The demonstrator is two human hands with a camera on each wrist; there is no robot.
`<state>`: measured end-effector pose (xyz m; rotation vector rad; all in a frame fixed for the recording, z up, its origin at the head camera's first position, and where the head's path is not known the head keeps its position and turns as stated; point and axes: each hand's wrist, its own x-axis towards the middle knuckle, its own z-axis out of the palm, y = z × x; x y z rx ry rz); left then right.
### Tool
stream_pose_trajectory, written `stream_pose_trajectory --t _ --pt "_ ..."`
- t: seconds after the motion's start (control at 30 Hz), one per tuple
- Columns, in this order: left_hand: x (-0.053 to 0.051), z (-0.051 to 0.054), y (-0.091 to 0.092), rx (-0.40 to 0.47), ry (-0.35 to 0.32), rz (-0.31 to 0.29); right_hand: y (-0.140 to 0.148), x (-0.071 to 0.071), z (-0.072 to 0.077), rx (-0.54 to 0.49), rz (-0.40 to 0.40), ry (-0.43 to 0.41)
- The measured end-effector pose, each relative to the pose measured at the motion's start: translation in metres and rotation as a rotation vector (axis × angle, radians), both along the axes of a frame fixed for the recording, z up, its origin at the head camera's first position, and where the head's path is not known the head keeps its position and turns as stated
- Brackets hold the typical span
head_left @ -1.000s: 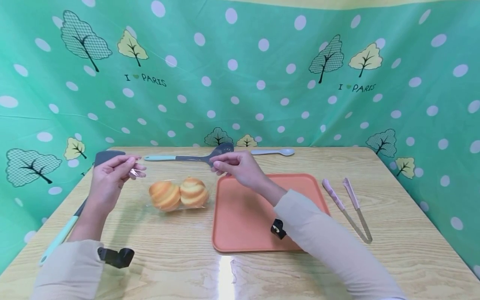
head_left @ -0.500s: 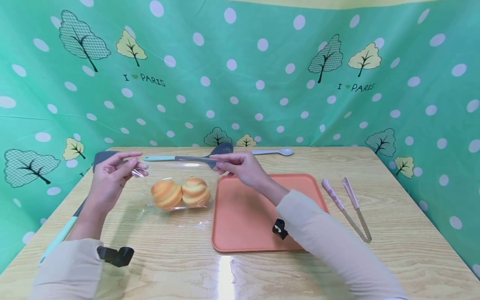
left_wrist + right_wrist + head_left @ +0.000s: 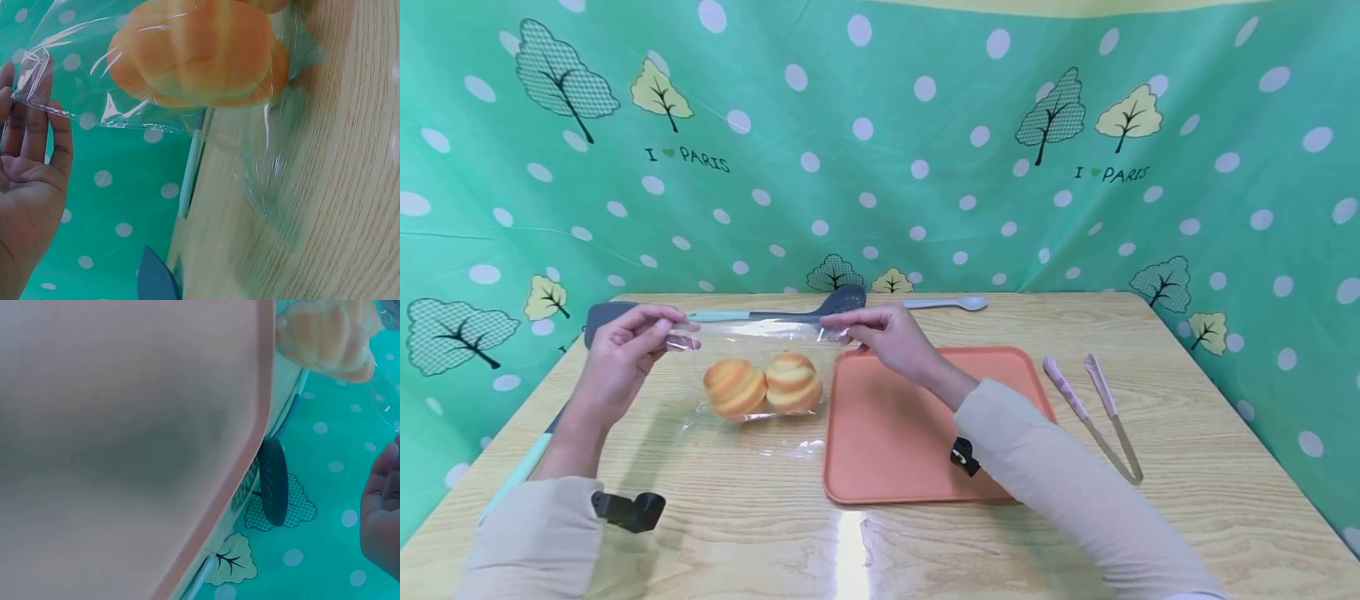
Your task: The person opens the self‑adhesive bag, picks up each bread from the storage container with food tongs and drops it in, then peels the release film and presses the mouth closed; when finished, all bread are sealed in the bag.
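Note:
A clear plastic bag with two round, ridged bread buns inside, a left bun and a right bun, lies spread between my hands. My left hand pinches its upper left corner between thumb and fingers. At the upper right corner, my right hand pinches the film the same way. The left wrist view shows the film stretched taut from my left fingers across a bun. In the right wrist view the right hand is partly cut off, with a bun above it.
A coral tray lies right of the bag, below my right forearm. Tongs rest at the far right. A slotted spoon and a pale spoon lie along the back edge. A grey-headed turner lies at left.
Both hands stay nearly in place. The buns have shifted slightly right, and the bag's upper film now shows as a shiny, stretched band between the hands.

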<state>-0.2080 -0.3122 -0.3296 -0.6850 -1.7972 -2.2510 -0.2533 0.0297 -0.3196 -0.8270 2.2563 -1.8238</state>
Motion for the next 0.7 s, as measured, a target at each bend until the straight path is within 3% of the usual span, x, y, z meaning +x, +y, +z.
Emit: stream_pose_trajectory --t 0.2,0.27,0.43,0.7 --pt "-0.0005 0.0012 -0.0020 0.066 0.020 -0.066 0.0009 0.0014 0.0006 0.076 -0.018 0.078" --pt "0.0004 0.0014 -0.0011 0.047 0.019 -0.038 0.0015 0.0018 0.0007 0.085 -0.013 0.086" --pt "0.0032 0.0012 0.0017 -0.094 -0.008 0.104 0.0047 0.0027 0.0007 0.098 0.010 0.094" --pt "0.0008 0.0009 0.0019 -0.118 -0.011 0.118 0.0094 0.0048 0.0008 0.116 0.024 0.113"
